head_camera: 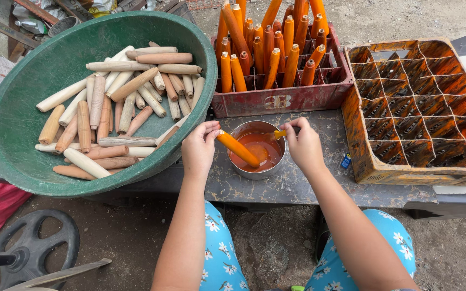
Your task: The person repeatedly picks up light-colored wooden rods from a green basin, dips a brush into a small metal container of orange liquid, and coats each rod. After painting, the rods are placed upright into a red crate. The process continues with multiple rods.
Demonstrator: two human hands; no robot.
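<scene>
outdoors, a mottled grey table [297, 178] stands on bare dirt ground [449, 248].

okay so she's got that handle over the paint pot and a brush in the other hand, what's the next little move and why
Probably brush the bare top end. The left hand holds the wooden handle slanted over the metal pot of orange stain, mostly coated already; the right hand has the brush at the rim.

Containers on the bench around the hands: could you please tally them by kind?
Basin: 1
Crates: 2 (red crate, orange crate)
Pot: 1
Total: 4
</scene>
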